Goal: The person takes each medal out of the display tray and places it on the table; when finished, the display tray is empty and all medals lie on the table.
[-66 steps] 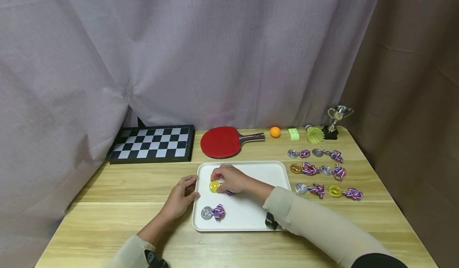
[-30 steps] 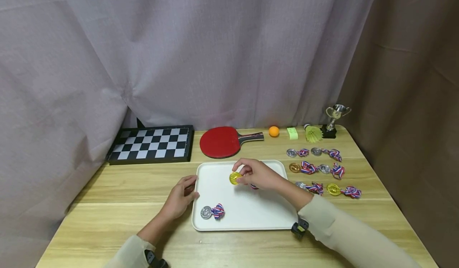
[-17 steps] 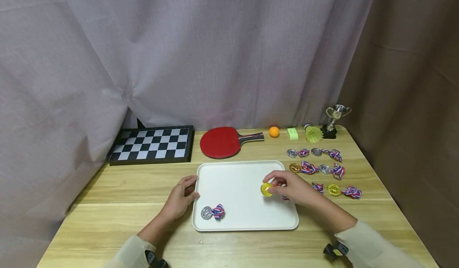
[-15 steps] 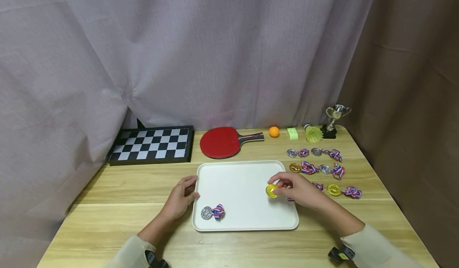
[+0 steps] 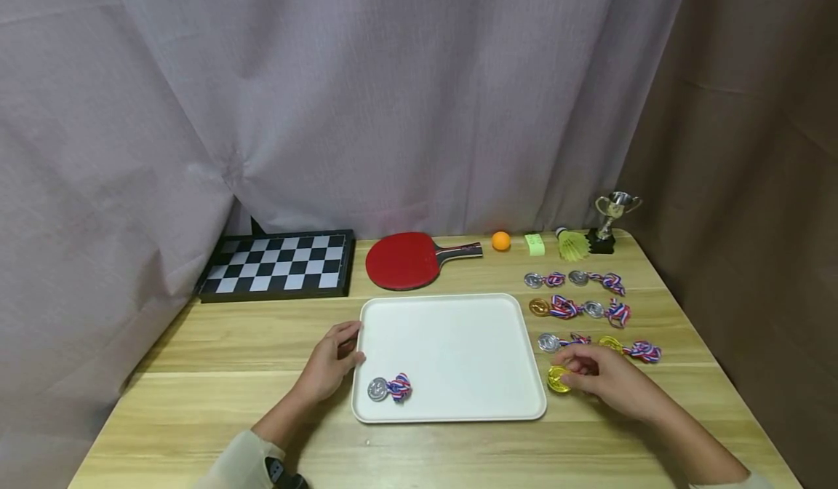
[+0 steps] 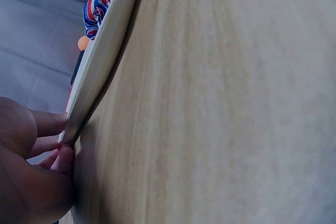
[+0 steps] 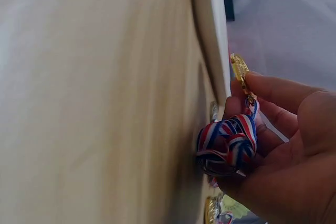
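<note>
My right hand (image 5: 612,381) pinches a gold medal (image 5: 559,379) between thumb and fingers, low over the table just right of the tray. Its red, white and blue ribbon (image 7: 228,145) is bunched under the palm in the right wrist view. My left hand (image 5: 330,358) rests its fingers and thumb against the left rim of the white tray (image 5: 452,343); the left wrist view shows the fingertips (image 6: 52,121) at that rim. One silver medal (image 5: 377,388) with a bunched ribbon lies in the tray's near left corner.
Several medals lie right of the tray, including a bronze one (image 5: 540,307) and another gold one (image 5: 611,343), partly hidden by my right hand. Behind stand a checkered board (image 5: 275,263), red table tennis bat (image 5: 402,260), orange ball (image 5: 500,241), green block (image 5: 535,244), shuttlecock (image 5: 572,245) and trophy (image 5: 612,220).
My right hand has carried the gold medal from the tray's left part rightward, past the right rim and down over the table. My left hand has stayed at the left rim.
</note>
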Available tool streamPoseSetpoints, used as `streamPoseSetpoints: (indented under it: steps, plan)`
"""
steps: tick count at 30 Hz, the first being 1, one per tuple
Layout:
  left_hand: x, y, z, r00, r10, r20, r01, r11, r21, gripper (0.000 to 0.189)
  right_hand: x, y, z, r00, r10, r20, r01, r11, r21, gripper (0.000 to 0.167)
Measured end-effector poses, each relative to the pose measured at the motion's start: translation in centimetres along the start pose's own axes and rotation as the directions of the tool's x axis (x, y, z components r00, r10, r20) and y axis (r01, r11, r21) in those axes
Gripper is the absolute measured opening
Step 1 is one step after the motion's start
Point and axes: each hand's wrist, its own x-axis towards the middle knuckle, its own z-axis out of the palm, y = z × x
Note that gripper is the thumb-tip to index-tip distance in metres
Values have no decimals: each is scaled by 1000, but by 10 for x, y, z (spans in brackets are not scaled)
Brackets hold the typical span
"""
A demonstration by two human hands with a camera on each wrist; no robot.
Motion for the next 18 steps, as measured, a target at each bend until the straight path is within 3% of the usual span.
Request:
streamPoseSetpoints:
  steps: [8, 18]
  plan:
    - [0, -1, 0, 1000, 8, 0, -8, 1000, -5, 56, -5, 11, 5, 995, -58, -79, 42, 981, -188, 16]
    - [-3, 2, 0, 999, 41, -3, -41, 999, 1, 54, -4, 15, 10, 986, -99, -136, 56, 956, -288, 17]
